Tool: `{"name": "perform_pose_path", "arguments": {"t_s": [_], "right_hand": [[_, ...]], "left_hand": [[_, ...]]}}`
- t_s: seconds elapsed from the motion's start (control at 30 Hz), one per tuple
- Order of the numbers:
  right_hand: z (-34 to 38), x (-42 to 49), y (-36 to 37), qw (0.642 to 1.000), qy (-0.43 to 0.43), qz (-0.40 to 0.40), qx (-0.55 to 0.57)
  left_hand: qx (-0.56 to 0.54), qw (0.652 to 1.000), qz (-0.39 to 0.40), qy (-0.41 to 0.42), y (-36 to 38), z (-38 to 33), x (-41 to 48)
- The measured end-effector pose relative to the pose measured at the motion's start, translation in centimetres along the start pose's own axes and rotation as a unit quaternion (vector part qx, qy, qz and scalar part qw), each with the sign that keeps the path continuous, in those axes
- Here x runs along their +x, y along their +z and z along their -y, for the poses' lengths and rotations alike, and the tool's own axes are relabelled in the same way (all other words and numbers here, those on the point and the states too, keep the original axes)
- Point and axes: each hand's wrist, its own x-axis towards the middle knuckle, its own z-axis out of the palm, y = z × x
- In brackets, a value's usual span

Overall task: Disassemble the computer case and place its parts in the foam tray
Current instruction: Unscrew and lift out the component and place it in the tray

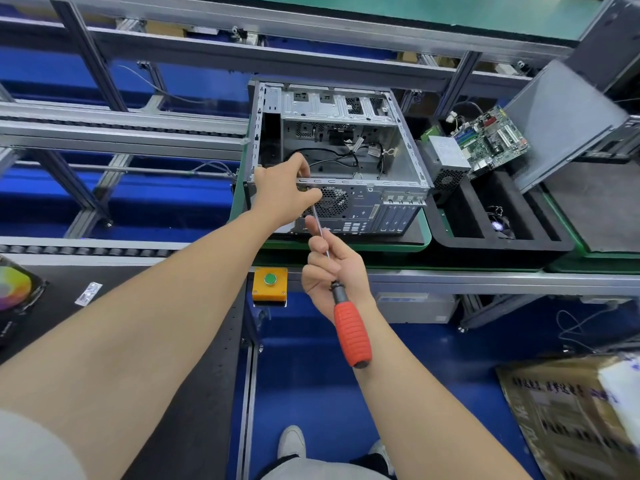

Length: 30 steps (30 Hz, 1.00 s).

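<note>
The open grey computer case (398, 188) lies on its side on a green pallet, loose black cables inside it. My left hand (284, 192) grips the case's near top edge at its left rear corner, beside the round fan grille (334, 201). My right hand (332, 268) holds the metal shaft of a screwdriver with a red handle (351, 332); its tip points up toward the rear panel under my left hand. To the right, the black foam tray (457, 216) holds a power supply (446, 161), a green motherboard (491, 138) and a small fan (500, 226).
A grey side panel (561, 123) leans at the tray's far right. A yellow box with a green button (270, 284) sits on the conveyor rail below the case. A black mat with a small packet (88, 293) lies at left. A cardboard box (571, 417) stands at lower right.
</note>
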Motion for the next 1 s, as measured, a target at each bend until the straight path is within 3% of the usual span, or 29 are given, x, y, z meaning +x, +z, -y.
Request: {"name": "perform_pose_path", "arguments": {"t_s": [0.07,0.13,0.23,0.3,0.37,0.4,0.5,0.53,0.57,0.6,0.63,0.67,0.77,0.83,0.9,1.0], "right_hand": [[-0.3,-0.1,-0.1,0.999,0.009,0.029,0.043],[-0.6,0.1,-0.1,1.0,-0.009,0.006,0.008],[-0.7,0.5,0.1,0.981,-0.057,-0.075,-0.168],[-0.7,0.6,0.3,0.937,-0.089,-0.135,-0.31],[-0.8,0.6,0.6,0.849,-0.117,-0.208,-0.472],[-1.0,0.5,0.9,0.775,-0.131,-0.252,-0.564],[-1.3,0.5,0.6,0.487,-0.172,-0.341,-0.786],[-1.5,0.5,0.4,0.418,-0.183,-0.349,-0.818],[-1.6,0.5,0.2,0.388,-0.197,-0.349,-0.83],[-1.4,0.6,-0.1,0.392,-0.2,-0.345,-0.829],[-1.0,0.6,-0.2,0.431,-0.197,-0.335,-0.815],[-0.5,0.6,-0.2,0.499,-0.184,-0.318,-0.785],[0.7,0.4,-0.1,0.794,-0.11,-0.215,-0.558],[0.8,-0.1,0.1,0.926,-0.072,-0.148,-0.34],[0.5,-0.4,0.3,0.985,-0.025,-0.08,-0.15],[0.5,-0.6,0.4,1.0,0.018,0.0,-0.007]], "left_hand": [[-0.014,1.0,-0.004,-0.005,-0.1,0.0,-0.1],[-0.018,1.0,-0.001,-0.011,-0.1,-0.1,-0.1],[-0.015,1.0,0.004,-0.018,-0.2,-0.4,-0.2],[-0.017,1.0,0.001,-0.02,-0.3,-0.4,-0.2],[-0.016,1.0,-0.001,-0.021,-0.2,-0.4,-0.2],[-0.015,1.0,-0.002,-0.02,-0.2,-0.4,-0.2],[-0.013,1.0,-0.008,-0.018,0.1,-0.3,-0.2],[-0.008,1.0,-0.008,-0.017,0.3,-0.2,-0.2],[-0.003,1.0,-0.009,-0.016,0.4,-0.1,-0.2],[0.0,1.0,-0.01,-0.017,0.5,-0.1,-0.2],[0.001,1.0,-0.01,-0.021,0.5,-0.1,-0.1],[0.0,1.0,-0.008,-0.026,0.6,-0.1,-0.1],[-0.005,0.999,-0.01,-0.039,0.5,-0.1,0.0],[-0.002,0.999,-0.005,-0.041,0.5,-0.2,0.1],[0.006,0.999,-0.002,-0.039,0.3,-0.3,0.1],[0.009,0.999,-0.003,-0.032,0.1,-0.3,0.2]]}}
